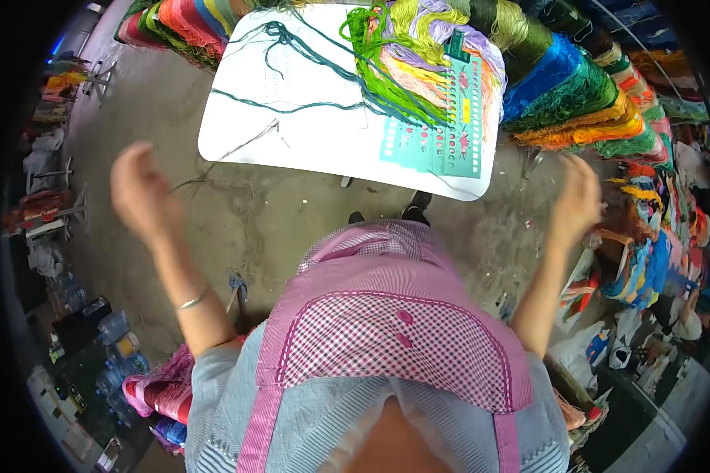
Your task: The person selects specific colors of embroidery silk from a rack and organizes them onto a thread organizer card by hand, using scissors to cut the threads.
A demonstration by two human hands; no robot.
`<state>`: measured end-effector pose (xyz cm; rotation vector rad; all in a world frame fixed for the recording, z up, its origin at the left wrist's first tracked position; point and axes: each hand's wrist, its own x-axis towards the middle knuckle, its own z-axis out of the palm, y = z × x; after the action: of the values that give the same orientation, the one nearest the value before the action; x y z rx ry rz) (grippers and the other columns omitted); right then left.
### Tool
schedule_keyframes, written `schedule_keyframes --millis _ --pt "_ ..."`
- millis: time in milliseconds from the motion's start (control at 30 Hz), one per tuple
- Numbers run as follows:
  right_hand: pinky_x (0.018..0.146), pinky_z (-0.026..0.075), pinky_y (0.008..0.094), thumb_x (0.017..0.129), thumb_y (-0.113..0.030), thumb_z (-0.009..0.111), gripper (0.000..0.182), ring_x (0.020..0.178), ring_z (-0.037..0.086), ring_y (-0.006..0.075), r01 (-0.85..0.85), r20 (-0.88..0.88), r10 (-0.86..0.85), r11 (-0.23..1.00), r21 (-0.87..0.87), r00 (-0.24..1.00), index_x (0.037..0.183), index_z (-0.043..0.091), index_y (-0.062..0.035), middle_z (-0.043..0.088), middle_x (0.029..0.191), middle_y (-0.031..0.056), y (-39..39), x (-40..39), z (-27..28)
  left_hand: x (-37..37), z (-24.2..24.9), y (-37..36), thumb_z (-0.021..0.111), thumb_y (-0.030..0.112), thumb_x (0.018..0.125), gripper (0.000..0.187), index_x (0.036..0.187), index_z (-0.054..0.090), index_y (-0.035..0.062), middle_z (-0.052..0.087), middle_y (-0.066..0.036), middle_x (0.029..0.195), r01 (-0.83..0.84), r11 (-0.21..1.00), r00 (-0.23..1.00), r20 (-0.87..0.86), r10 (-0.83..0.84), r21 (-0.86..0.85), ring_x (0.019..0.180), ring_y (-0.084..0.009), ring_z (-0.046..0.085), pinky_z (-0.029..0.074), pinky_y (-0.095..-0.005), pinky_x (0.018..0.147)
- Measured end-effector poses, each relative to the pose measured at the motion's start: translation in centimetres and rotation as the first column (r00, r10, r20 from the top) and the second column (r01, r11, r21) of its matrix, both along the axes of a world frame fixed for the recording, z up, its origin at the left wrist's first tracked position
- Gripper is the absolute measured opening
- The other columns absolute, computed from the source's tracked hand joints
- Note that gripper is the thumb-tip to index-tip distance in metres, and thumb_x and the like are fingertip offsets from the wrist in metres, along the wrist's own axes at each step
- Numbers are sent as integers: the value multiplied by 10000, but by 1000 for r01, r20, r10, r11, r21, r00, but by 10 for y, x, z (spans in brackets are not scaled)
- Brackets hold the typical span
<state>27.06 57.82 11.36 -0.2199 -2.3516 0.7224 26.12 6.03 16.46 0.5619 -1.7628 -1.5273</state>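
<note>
My left hand (144, 193) is raised left of the white board, smeared by motion, so its finger pose is unclear. Thin dark strands (205, 180) hang from the board's edge near it. On the right, my right hand (580, 197) is held up beyond the board's corner, fingers stretched upward and nothing visible in them. Between the hands lies the white board (292, 146). It bears dark teal thread (315, 55), bundles of green, lilac, yellow and peach thread (406, 59), and a green card (465, 150) with rows of holes. Neither hand touches the board.
Hanks of coloured thread hang behind the board (193, 27) and along the right (576, 87). Plastic bottles (114, 327) stand at the lower left. A pink checked apron (394, 339) covers my front, above the concrete floor (252, 213).
</note>
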Motion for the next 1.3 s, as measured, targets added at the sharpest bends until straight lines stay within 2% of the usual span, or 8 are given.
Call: schedule_keyframes --millis 33,67,133,200,300,433,1000,1300 --pt "845 471 313 914 -110 575 163 911 615 197 -134 21 143 963 -233 990 993 710 -65 665 1025 87 -35 -11 -12 -8 -32 15 559 151 892 120 841 637 75 476 43 699 252 967 965 84 -250 -19 577 -39 385 277 -213 482" --pt "800 484 303 913 -121 567 167 859 615 175 -316 77 308 938 144 948 984 712 -76 632 1044 81 -44 -23 -37 -19 -53 43 570 205 893 141 881 661 97 467 61 690 260 912 899 264 -348 318 580 -36 383 268 -208 488" --pt "649 498 269 887 -88 594 133 678 616 117 -296 219 486 770 -565 846 945 712 -62 660 996 83 -114 -26 -47 -28 -67 110 560 254 928 181 867 662 117 422 101 635 652 669 571 350 -743 357 530 -3 318 215 -178 463" --pt "608 498 267 865 -91 634 105 636 632 125 -278 139 569 582 -764 810 924 711 -54 696 855 70 -144 -38 -80 -37 -89 154 577 250 935 189 890 668 91 451 81 620 655 541 432 326 -841 527 500 -5 319 205 -192 433" --pt "590 497 274 843 -110 670 98 655 658 139 -354 98 520 695 -626 849 905 703 -42 699 752 63 -159 -54 -118 -50 -137 174 598 228 934 189 906 671 56 493 61 634 535 339 314 190 -930 774 460 -6 311 188 -199 406" --pt "584 504 323 790 -144 720 121 658 660 201 -404 150 448 879 -252 882 867 701 -52 676 785 85 -160 -62 -120 -43 -134 191 605 187 931 158 879 657 47 516 52 636 527 425 466 167 -869 736 452 -10 304 186 -192 408" --pt "661 486 350 644 -311 845 438 746 585 206 -471 341 547 835 -286 764 951 635 -80 589 793 57 -150 -49 -97 -56 -157 187 623 35 827 114 809 646 -76 676 -87 792 727 533 482 230 -845 433 681 -116 636 495 -244 596" --pt "738 516 382 652 -233 847 699 886 641 279 -374 436 441 897 -235 784 1203 446 -76 626 958 133 -159 -43 -87 -65 -128 196 624 94 840 91 878 659 18 680 -47 860 637 175 326 -56 -944 751 598 -18 485 304 -161 471"
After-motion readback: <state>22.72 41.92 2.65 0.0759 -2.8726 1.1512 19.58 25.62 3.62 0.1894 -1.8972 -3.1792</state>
